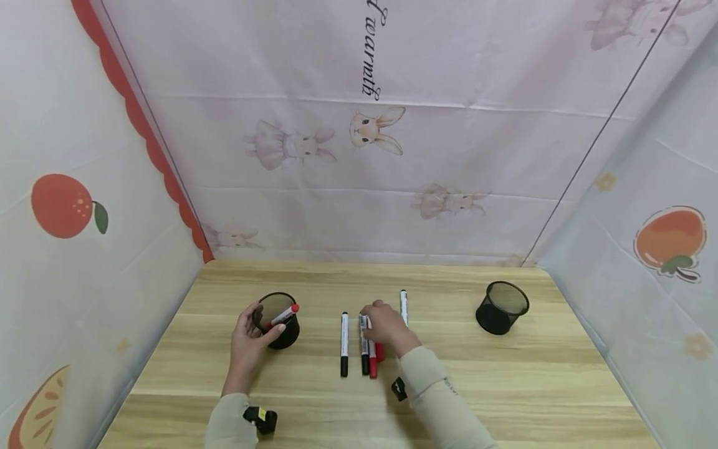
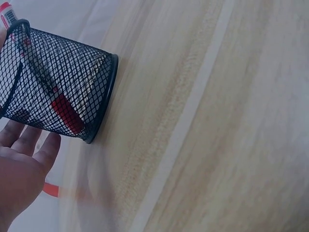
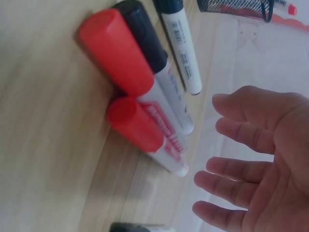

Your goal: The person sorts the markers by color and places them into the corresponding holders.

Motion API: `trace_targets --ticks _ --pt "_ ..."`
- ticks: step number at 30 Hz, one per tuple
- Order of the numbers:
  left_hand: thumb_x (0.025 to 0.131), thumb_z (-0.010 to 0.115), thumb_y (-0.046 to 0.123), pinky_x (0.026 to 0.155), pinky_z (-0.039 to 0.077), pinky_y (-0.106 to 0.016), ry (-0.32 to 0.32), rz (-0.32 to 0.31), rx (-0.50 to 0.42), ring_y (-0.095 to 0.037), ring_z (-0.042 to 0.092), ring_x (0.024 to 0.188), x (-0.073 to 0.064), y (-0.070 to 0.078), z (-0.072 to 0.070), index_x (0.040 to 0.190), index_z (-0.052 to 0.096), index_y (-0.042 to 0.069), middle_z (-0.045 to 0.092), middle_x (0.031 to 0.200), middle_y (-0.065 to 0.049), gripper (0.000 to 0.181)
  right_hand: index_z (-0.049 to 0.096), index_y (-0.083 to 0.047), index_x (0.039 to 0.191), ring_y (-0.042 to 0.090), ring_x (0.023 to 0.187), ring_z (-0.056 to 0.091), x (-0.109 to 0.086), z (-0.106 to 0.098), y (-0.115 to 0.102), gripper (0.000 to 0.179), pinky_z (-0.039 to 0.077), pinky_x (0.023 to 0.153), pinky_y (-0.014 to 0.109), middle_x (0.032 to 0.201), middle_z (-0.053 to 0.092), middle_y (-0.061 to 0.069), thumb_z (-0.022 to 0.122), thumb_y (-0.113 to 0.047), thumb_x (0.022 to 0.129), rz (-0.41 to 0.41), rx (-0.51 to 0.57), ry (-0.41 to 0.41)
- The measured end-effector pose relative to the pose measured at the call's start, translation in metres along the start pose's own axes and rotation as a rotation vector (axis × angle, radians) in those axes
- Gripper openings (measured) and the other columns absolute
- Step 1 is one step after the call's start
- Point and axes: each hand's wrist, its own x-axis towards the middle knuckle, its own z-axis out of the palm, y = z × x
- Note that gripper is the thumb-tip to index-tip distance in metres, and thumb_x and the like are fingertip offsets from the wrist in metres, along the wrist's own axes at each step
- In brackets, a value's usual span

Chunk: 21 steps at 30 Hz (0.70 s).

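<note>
Marker cluster (image 1: 373,360) on worktop (image 1: 314,399), directly under right hand (image 1: 389,324), well to the right of left hand (image 1: 249,347); long axes near-to-far, caps toward person; right hand clearly nearer, fingers spread loosely, nothing held, apart from barrels in right wrist view; left hand curled round mesh cup (image 1: 289,335), red marker (image 1: 283,315) leaning inside; lone black-capped marker (image 1: 344,343) between cup and cluster, roughly parallel.
</note>
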Motion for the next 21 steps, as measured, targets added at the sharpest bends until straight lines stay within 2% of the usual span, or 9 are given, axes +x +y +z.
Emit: trace_targets --ticks 3,12,17,21 --pt "0.075 0.080 0.017 0.105 0.024 -0.047 -0.003 0.002 -0.017 -0.021 0.029 0.132 0.001 -0.001 0.000 0.142 0.035 0.015 0.035 0.143 -0.011 0.081 0.062 -0.007 0.116 0.031 0.102 0.054 0.000 0.001 0.005 0.041 0.049 0.078 0.043 0.119 0.053 0.016 0.071 -0.013 0.077 0.017 0.002 0.009" --pt "0.074 0.080 0.020 0.104 0.027 -0.044 0.008 -0.012 0.014 -0.021 0.031 0.131 -0.004 0.000 -0.003 0.142 0.034 0.015 0.037 0.142 -0.010 0.082 0.064 -0.004 0.113 0.020 0.078 0.050 -0.002 0.013 0.017 0.039 0.047 0.065 0.035 0.100 0.054 0.013 0.070 -0.006 0.074 0.052 0.051 0.002" --pt "0.073 0.081 0.021 0.104 0.027 -0.043 0.010 0.003 0.004 -0.020 0.032 0.130 -0.003 -0.001 -0.001 0.142 0.036 0.016 0.037 0.142 -0.011 0.082 0.066 -0.004 0.099 0.020 0.080 0.049 -0.001 0.017 0.026 0.025 0.046 0.064 0.034 0.095 0.056 0.009 0.067 -0.005 0.074 0.053 0.052 0.028" --pt "0.073 0.081 0.022 0.104 0.027 -0.044 0.015 0.016 0.013 -0.019 0.032 0.130 -0.001 -0.002 0.000 0.142 0.036 0.017 0.038 0.141 -0.010 0.081 0.067 -0.006 0.092 0.020 0.083 0.051 0.002 0.019 0.034 0.016 0.047 0.069 0.034 0.092 0.057 0.007 0.067 -0.008 0.076 0.065 0.073 0.067"
